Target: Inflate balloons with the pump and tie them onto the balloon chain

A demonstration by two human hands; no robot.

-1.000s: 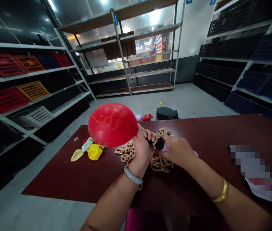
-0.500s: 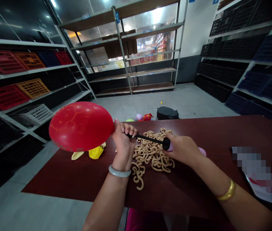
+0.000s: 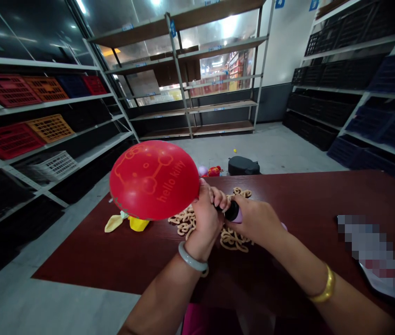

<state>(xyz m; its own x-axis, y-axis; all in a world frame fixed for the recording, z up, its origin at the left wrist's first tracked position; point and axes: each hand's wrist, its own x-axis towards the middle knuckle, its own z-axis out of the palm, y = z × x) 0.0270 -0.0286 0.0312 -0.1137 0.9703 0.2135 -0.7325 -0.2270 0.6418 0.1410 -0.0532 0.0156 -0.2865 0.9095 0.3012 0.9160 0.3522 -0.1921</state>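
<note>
A red inflated balloon printed with "hello kitty" lies to the left of my left hand. My left fingers are closed around its neck and the black end of a hand balloon pump. The pump's lilac barrel is wrapped by my right hand, and its far end shows just past that wrist. Both hands are close together, with the pump's black rod out of sight between them. Beneath them, a heap of tan curled pieces spreads on the dark red table, partly covered by my hands.
Limp yellow balloons and a pale one lie at the table's left. At the right lies a blurred flat object. Beyond the far edge are a dark grey case and small balloons. Shelves with crates line the sides.
My left hand has moved right toward my right hand, carrying the balloon along. The black pump rod that showed between them has slid out of sight. The balloon has turned, showing more of its print.
</note>
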